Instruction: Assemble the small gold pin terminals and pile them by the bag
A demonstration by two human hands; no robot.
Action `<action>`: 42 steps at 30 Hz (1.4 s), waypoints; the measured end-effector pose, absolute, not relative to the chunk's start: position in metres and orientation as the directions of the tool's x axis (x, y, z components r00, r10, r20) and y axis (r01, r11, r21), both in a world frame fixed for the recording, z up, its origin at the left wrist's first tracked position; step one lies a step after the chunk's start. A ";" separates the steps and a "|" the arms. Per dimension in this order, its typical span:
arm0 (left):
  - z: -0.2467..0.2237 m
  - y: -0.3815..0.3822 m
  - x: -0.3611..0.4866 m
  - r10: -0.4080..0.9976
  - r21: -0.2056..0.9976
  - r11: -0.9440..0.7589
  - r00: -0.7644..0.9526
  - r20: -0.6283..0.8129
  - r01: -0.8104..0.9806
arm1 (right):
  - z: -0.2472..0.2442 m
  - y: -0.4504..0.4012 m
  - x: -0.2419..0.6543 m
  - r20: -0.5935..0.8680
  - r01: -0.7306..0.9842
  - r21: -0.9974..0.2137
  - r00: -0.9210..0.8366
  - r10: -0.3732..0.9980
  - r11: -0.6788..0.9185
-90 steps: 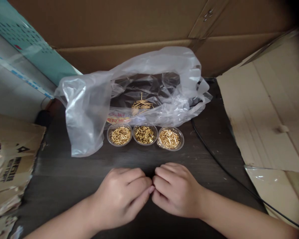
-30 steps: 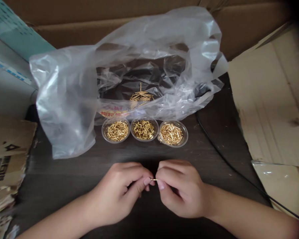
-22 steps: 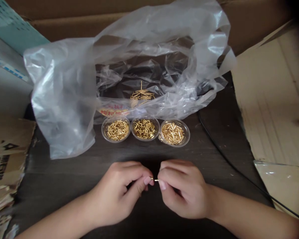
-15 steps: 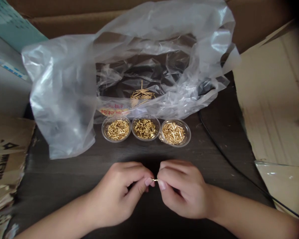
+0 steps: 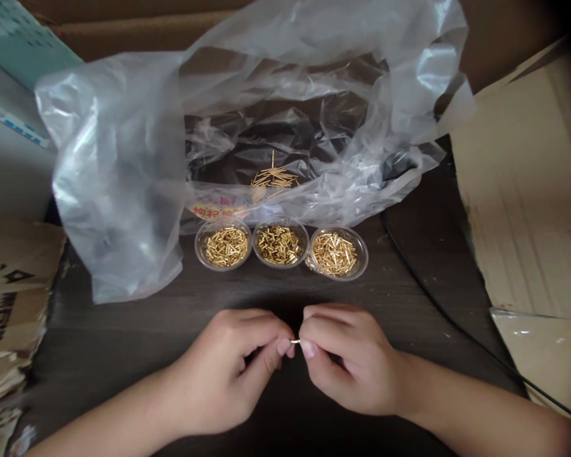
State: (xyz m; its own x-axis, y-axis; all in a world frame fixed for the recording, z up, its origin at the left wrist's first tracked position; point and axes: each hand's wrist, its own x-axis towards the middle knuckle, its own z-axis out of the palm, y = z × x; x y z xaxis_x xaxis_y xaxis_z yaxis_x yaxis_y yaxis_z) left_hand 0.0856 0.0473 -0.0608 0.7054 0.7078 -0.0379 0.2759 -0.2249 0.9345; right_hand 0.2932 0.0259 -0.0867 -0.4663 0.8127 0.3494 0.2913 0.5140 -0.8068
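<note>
Between my two hands, just above the dark table, is a thin brass-coloured pin (image 5: 295, 342); only a short stretch of it shows. My left hand (image 5: 247, 368) pinches its left end between thumb and forefinger. At the other end, the thumb and bent forefinger of my right hand (image 5: 349, 358) close on it. Whether it is one piece or two joined parts I cannot tell. Beyond the hands stand three round clear cups in a row: the left cup (image 5: 197, 254), the middle cup (image 5: 306, 249) and the right cup (image 5: 364, 263), each holding many small brass-coloured pieces.
Behind the cups lies a crumpled clear plastic bag (image 5: 118, 171) with a pile of long thin gold pins (image 5: 276, 178) in it. A black cable (image 5: 438, 304) crosses the table (image 5: 124, 343) at right. Cardboard stands at the left (image 5: 14, 298) and right (image 5: 523, 190).
The gap between my fingertips has narrowed slightly, and less of the pin shows. Both hands keep their pinch. The view has shifted a little.
</note>
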 end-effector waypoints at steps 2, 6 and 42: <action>-0.060 0.047 0.086 0.699 0.933 -0.231 0.714 -0.039 0.278 | -0.086 0.026 0.293 0.344 0.283 -0.815 -0.465 0.815 0.506; -0.059 0.047 0.086 0.687 0.928 -0.244 0.726 -0.039 0.281 | -0.086 0.025 0.292 0.344 0.286 -0.813 -0.466 0.815 0.507; -0.061 0.051 0.083 0.643 0.925 -0.191 0.754 -0.134 0.328 | -0.081 0.023 0.298 0.381 0.519 -0.451 -0.624 0.683 0.726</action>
